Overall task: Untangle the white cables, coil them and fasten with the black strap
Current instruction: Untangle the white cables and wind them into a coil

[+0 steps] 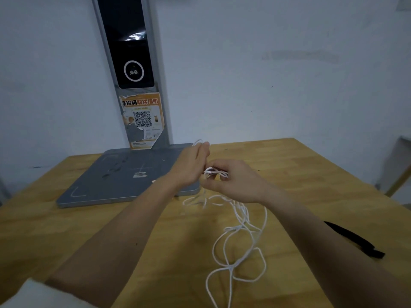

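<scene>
White cables (pixel 239 227) lie in loose tangled loops on the wooden table (pixel 66 230) and run up into both hands. My left hand (pixel 191 165) is raised above the table with a cable loop sticking out past its fingertips. My right hand (pixel 233 181) sits just to its right and pinches a small bunch of cable strands between thumb and fingers. The two hands touch or nearly touch. The black strap (pixel 353 240) lies flat on the table to the right, partly hidden behind my right forearm.
A grey scanner stand's flat base (pixel 115 178) lies on the table at the back left, its upright post (pixel 133 70) with a dark screen and an orange QR sticker rising against the wall. The table's right edge runs diagonally at the far right.
</scene>
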